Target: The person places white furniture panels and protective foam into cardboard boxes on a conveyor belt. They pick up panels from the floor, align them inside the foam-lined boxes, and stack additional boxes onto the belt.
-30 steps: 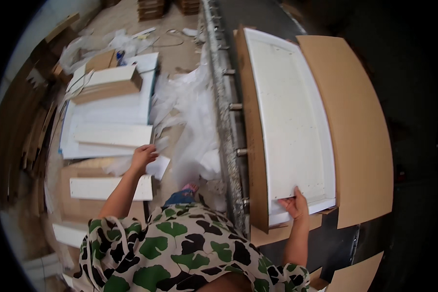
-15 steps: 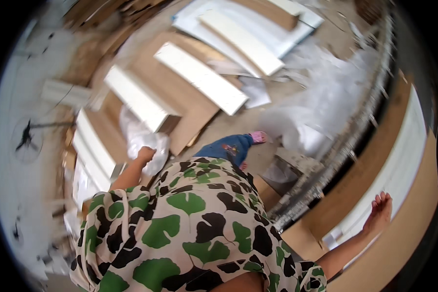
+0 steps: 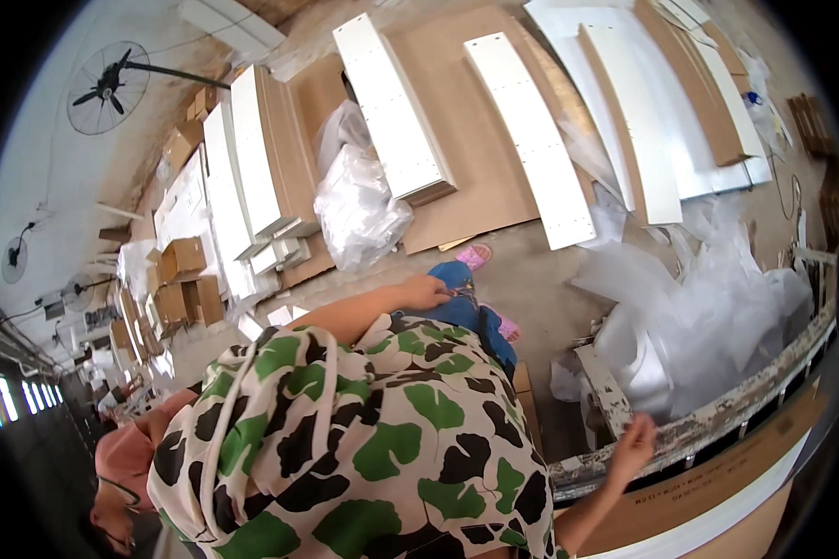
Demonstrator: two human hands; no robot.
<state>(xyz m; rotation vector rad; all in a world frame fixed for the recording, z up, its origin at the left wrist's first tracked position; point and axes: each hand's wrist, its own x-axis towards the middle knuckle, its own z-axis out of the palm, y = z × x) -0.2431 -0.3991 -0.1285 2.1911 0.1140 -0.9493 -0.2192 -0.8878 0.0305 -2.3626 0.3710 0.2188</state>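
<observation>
My left hand [image 3: 424, 292] hangs in front of my blue jeans [image 3: 455, 279], its fingers loosely curled in, and nothing shows in it. To the right, my right hand [image 3: 634, 447] is held over the rail of a worn, paint-flecked frame [image 3: 685, 436]. Its fingers are slightly bent and a little blurred, with no object between them. Whether it touches the rail I cannot tell. Crumpled clear plastic wrap [image 3: 359, 210] lies beyond my left hand, and a large heap of translucent foam sheeting [image 3: 708, 326] is beyond my right hand.
Stacked white boards [image 3: 387, 102] and a single white board [image 3: 531, 140] lie on flat cardboard [image 3: 438, 56]. More white boards [image 3: 261, 158] are at the left, near open cartons [image 3: 182, 279] and a wall fan [image 3: 110, 86]. A person in pink [image 3: 140, 447] is at lower left. A long printed carton [image 3: 708, 484] lies at right.
The view has swung left, bringing the fans and the other person in. My left hand has come from beside the plastic wrap to my jeans. My right hand has moved from the carton to the rail.
</observation>
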